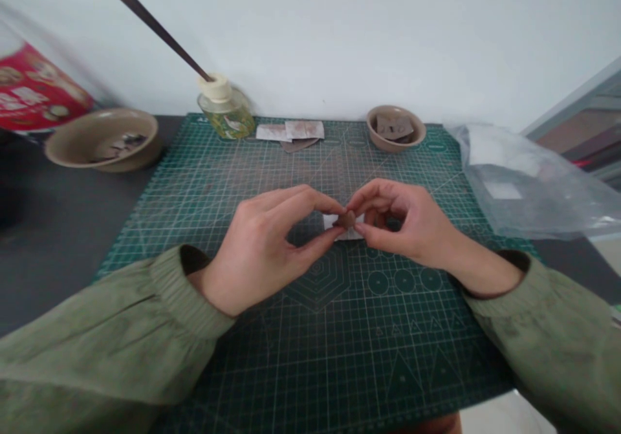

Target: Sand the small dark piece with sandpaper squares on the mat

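Observation:
A small brown piece is pinched between the fingertips of both hands at the middle of the green cutting mat. Its exact kind is too small to make out. My left hand grips it from the left with thumb and index finger. From the right, my right hand closes thumb and index finger on the same piece, its other fingers curled in. Just under the fingertips lies a white paper slip, partly hidden by the fingers and the piece.
A bowl of flat grey-brown pieces stands at the back right, beside a clear plastic bag. Paper strips lie near a bottle with dark sticks. Left are a larger bowl and a red package.

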### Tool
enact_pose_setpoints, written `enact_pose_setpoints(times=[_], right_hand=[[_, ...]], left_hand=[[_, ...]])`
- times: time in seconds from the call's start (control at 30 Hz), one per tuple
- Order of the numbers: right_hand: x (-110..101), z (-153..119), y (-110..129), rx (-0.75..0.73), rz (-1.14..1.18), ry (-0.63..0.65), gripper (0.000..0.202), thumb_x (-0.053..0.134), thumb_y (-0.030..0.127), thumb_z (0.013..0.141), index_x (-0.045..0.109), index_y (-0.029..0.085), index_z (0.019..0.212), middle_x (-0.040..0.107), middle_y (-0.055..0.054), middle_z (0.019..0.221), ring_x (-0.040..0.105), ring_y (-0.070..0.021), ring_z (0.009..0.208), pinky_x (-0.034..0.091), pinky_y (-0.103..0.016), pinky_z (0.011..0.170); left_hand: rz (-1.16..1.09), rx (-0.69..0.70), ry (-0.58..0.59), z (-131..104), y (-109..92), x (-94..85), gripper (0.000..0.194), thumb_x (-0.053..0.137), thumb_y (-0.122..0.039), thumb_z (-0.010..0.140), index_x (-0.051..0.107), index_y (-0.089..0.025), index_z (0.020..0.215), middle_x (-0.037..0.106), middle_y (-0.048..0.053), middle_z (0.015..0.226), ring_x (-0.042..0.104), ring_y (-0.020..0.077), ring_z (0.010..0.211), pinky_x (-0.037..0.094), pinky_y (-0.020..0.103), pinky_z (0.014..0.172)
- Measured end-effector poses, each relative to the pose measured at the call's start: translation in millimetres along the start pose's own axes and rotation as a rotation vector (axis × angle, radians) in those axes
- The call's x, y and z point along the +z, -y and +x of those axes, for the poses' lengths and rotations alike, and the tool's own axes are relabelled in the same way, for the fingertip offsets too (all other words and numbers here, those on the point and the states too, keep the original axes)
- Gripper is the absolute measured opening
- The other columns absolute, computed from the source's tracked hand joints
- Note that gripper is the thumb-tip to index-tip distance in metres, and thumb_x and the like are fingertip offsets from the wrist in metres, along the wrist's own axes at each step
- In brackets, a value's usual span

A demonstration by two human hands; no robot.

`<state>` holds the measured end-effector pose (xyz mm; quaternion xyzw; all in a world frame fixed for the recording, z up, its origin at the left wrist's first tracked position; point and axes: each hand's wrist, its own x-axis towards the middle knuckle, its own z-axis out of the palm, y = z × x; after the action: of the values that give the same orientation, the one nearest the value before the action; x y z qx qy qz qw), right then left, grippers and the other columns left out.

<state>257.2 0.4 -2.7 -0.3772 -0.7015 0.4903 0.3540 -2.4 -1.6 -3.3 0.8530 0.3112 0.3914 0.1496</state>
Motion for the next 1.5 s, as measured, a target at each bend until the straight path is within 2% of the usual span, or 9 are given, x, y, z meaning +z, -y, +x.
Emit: enact_pose_setpoints(times=[0.23,0.53,0.67,0.87,1.03,1.17,1.3,1.4,1.5], right_hand=[[1.6,0.9,1.1,0.019,-0.038,-0.006,0.022,0.085,0.023,0.096,0.075,0.018,0.115,0.074,0.002,0.082,0.063,-0.0114,0.064,0.043,-0.024,0.055],[-1.5,-4.8,-7.1,0.073,-0.241,-0.028,0.028,0.086,0.048,0.100,0.080,0.026,0.115,0.066,0.003,0.074,0.057,-0.0131,0.060,0.043,-0.027,0.054],[-2.5,-7.7,-14.5,0.083,-0.286,-0.008,0.031,0.086,0.053,0.099,0.080,0.027,0.114,0.066,0.003,0.072,0.058,-0.0143,0.060,0.043,-0.027,0.053],[-3.1,-6.4,-22.4,0.034,-0.289,-0.025,0.029,0.092,0.049,0.094,0.081,0.028,0.111,0.064,0.004,0.069,0.058,-0.0157,0.057,0.042,-0.028,0.050],[1.7,-2.0,-13.1,0.020,-0.268,-0.021,0.029,0.094,0.046,0.091,0.083,0.025,0.106,0.067,0.003,0.068,0.059,-0.0156,0.057,0.043,-0.028,0.051],[0.5,0.7,-5.1,0.003,-0.315,-0.067,0.025,0.090,0.043,0.095,0.085,0.023,0.109,0.071,0.002,0.076,0.060,-0.0140,0.060,0.044,-0.028,0.054],[-4.7,-0.4,-3.1,-0.076,-0.469,-0.157,0.022,0.088,0.038,0.097,0.087,0.023,0.112,0.071,0.003,0.074,0.056,-0.0126,0.058,0.042,-0.029,0.057],[-5.6,-0.6,-4.2,-0.085,-0.488,-0.133,0.021,0.089,0.037,0.097,0.087,0.023,0.113,0.067,0.005,0.068,0.053,-0.0120,0.056,0.040,-0.029,0.058],[-5.1,0.9,-6.2,-0.142,-0.526,-0.065,0.016,0.089,0.033,0.098,0.087,0.022,0.109,0.075,0.001,0.084,0.056,-0.0128,0.063,0.041,-0.030,0.063]], left_hand=[[-0.035,0.012,-0.009,1.9,-1.6,-0.6,0.017,0.086,-0.020,0.101,0.078,-0.023,0.116,0.082,0.000,0.106,0.078,0.0160,0.100,0.060,0.030,0.091],[-0.085,0.010,-0.017,-1.7,0.6,2.3,0.020,0.081,-0.014,0.101,0.078,-0.021,0.120,0.081,0.004,0.109,0.076,0.0197,0.103,0.061,0.035,0.091],[-0.079,0.002,-0.002,-1.7,0.9,4.1,0.019,0.079,-0.016,0.102,0.078,-0.020,0.120,0.082,0.006,0.110,0.077,0.0222,0.104,0.064,0.038,0.091],[-0.073,0.028,0.030,-1.2,2.0,3.7,0.020,0.076,-0.019,0.104,0.080,-0.023,0.123,0.081,0.009,0.112,0.076,0.0239,0.104,0.067,0.042,0.089],[-0.075,0.094,0.082,-1.1,2.0,3.5,0.024,0.074,-0.016,0.104,0.080,-0.026,0.125,0.080,0.008,0.114,0.074,0.0244,0.103,0.065,0.044,0.089],[-0.044,0.011,0.095,-0.9,3.0,3.5,0.025,0.078,-0.015,0.102,0.074,-0.023,0.126,0.079,0.008,0.116,0.073,0.0246,0.108,0.063,0.044,0.094],[0.047,-0.028,0.200,-1.5,8.2,3.9,0.031,0.086,-0.026,0.098,0.075,-0.021,0.127,0.077,0.012,0.127,0.072,0.0316,0.119,0.061,0.052,0.104],[0.090,-0.020,0.268,-1.9,12.2,5.8,0.029,0.082,-0.031,0.103,0.077,-0.019,0.128,0.077,0.014,0.130,0.071,0.0339,0.124,0.060,0.056,0.108],[0.101,-0.013,0.283,-1.7,13.9,7.4,0.024,0.077,-0.033,0.107,0.079,-0.019,0.126,0.078,0.013,0.130,0.071,0.0336,0.124,0.060,0.055,0.108]])
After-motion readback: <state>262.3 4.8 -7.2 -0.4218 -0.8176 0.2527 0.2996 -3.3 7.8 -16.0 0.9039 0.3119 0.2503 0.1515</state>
